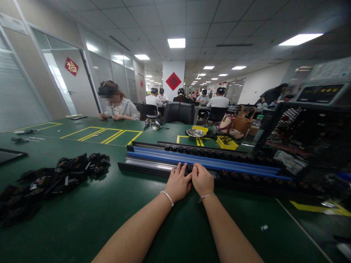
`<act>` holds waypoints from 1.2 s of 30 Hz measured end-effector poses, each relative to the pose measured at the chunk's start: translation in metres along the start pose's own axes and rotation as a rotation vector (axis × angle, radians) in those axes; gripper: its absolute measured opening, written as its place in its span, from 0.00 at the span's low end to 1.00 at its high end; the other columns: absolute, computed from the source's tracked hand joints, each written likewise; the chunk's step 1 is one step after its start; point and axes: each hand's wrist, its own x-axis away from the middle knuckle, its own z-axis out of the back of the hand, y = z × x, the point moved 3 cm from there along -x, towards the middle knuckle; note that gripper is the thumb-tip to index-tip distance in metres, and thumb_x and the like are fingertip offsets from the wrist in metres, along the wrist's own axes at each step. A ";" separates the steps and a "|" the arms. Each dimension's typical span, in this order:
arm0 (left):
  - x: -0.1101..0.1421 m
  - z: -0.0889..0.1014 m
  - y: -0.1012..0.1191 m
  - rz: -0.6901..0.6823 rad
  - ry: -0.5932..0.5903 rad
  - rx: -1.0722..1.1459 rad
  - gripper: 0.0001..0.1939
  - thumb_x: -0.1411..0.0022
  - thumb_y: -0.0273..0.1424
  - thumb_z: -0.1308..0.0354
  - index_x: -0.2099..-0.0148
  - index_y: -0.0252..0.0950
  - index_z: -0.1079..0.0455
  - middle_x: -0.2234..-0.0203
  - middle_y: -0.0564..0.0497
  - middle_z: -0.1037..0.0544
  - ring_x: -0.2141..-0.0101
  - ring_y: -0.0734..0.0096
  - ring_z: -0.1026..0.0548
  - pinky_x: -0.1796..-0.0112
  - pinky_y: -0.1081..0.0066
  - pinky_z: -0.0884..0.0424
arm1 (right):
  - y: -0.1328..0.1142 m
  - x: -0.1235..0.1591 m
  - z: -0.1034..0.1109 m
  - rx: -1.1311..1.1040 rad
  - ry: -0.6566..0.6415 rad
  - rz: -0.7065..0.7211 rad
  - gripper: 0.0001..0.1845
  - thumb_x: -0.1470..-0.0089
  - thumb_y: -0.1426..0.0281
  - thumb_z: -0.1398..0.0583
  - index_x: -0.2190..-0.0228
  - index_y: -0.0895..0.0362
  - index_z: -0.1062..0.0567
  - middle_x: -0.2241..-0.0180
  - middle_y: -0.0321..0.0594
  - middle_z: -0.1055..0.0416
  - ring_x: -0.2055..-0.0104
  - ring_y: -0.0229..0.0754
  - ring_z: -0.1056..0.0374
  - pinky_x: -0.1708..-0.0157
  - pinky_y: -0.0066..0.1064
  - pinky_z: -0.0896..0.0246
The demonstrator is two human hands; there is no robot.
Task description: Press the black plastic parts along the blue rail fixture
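A long black rail with a silver channel [149,165] lies across the table in front of me. My left hand [177,183] rests on it, fingers stretched out over the channel and thumb toward a small black part [189,168]. Against that part, my right hand [203,179] is closed, its thumb and forefinger pinched at the part's right side. The fingers hide most of the part. Right of my hands, a row of similar black parts [241,176] sits along the rail. Behind runs a blue rail [219,163], parallel to it.
Black parts are heaped [68,175] at left. Beyond the rails are a metal bowl [195,133] and a yellow tray [227,143]. An open black case [309,128] stands at right. Across the table, a person [123,107] sits with both hands at the tabletop.
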 end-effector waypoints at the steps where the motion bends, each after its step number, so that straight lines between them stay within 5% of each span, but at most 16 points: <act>1: 0.000 0.000 0.000 -0.004 -0.001 0.001 0.31 0.41 0.39 0.48 0.37 0.45 0.48 0.38 0.43 0.45 0.40 0.46 0.49 0.45 0.48 0.47 | 0.001 0.000 0.000 -0.003 -0.002 0.002 0.17 0.42 0.68 0.53 0.62 0.57 0.26 0.62 0.41 0.26 0.61 0.39 0.32 0.62 0.26 0.43; 11: -0.001 0.002 0.001 -0.020 0.007 -0.012 0.29 0.40 0.36 0.49 0.37 0.48 0.48 0.39 0.44 0.44 0.40 0.45 0.49 0.46 0.47 0.47 | 0.006 -0.001 0.000 -0.020 -0.013 -0.011 0.18 0.42 0.68 0.54 0.61 0.56 0.26 0.60 0.41 0.26 0.60 0.39 0.32 0.60 0.27 0.43; 18: -0.002 0.001 0.002 -0.018 -0.020 -0.040 0.29 0.40 0.34 0.50 0.37 0.48 0.49 0.40 0.44 0.42 0.40 0.47 0.49 0.45 0.46 0.48 | 0.011 -0.003 -0.002 0.162 -0.014 -0.020 0.16 0.46 0.71 0.50 0.63 0.59 0.25 0.58 0.43 0.27 0.55 0.44 0.35 0.51 0.33 0.48; 36: -0.001 0.003 0.001 0.030 -0.007 -0.046 0.24 0.40 0.33 0.50 0.41 0.43 0.42 0.42 0.40 0.39 0.41 0.52 0.45 0.44 0.51 0.49 | 0.014 -0.004 0.000 0.235 -0.069 -0.117 0.17 0.51 0.74 0.49 0.62 0.56 0.24 0.53 0.42 0.30 0.52 0.44 0.37 0.53 0.34 0.47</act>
